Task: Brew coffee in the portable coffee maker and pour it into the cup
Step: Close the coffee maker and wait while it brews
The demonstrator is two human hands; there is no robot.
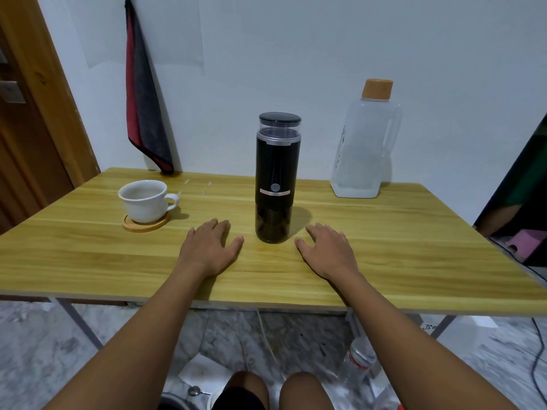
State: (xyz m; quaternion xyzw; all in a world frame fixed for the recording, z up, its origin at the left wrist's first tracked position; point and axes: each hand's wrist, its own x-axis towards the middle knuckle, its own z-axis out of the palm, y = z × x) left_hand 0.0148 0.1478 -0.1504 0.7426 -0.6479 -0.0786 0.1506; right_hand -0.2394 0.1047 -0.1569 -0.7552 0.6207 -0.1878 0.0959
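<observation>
Both hands lie flat, fingers spread and holding nothing, on the wood-grain desk point(384, 232): left hand point(210, 247), right hand point(325, 250); between them stands the black cylindrical coffee maker point(276, 179); white ceramic cup point(145, 200) on round wooden coaster point(146, 224); no readable labels.

Cup point(144, 200) left of coffee maker point(277, 177).
</observation>
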